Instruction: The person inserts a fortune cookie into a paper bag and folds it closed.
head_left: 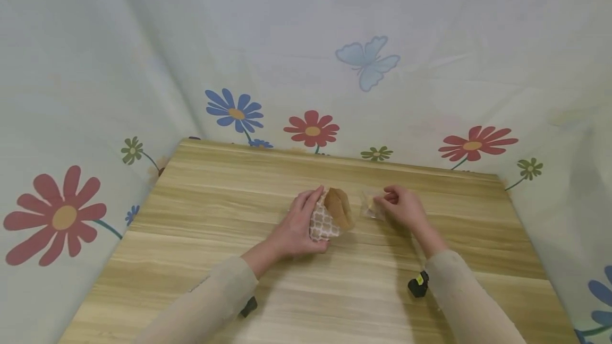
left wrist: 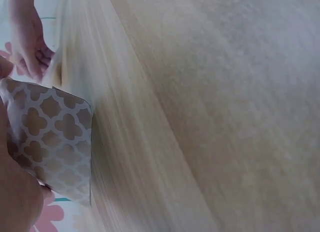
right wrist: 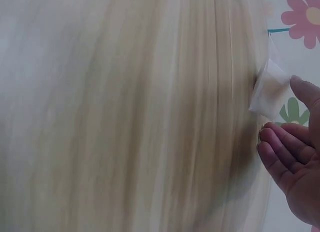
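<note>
My left hand [head_left: 295, 230] grips a small brown paper bag [head_left: 324, 223] with a white lattice pattern, its mouth gaping toward the right. In the left wrist view the patterned side of the bag [left wrist: 52, 132] shows closely, with part of the left hand [left wrist: 20, 197] around it. A short way to the right, my right hand [head_left: 405, 208] pinches a small clear plastic packet [head_left: 370, 207]. Something pale lies inside the packet [right wrist: 271, 86], too blurred to identify. In the right wrist view the other fingers [right wrist: 280, 154] curve loosely below it. Bag and packet are apart.
Both hands are above a wood-grain table [head_left: 210, 190]. A flower-printed cloth [head_left: 287, 41] hangs behind the table and at its sides. Dark wrist devices show under the left sleeve [head_left: 224, 280] and beside the right sleeve [head_left: 464, 291].
</note>
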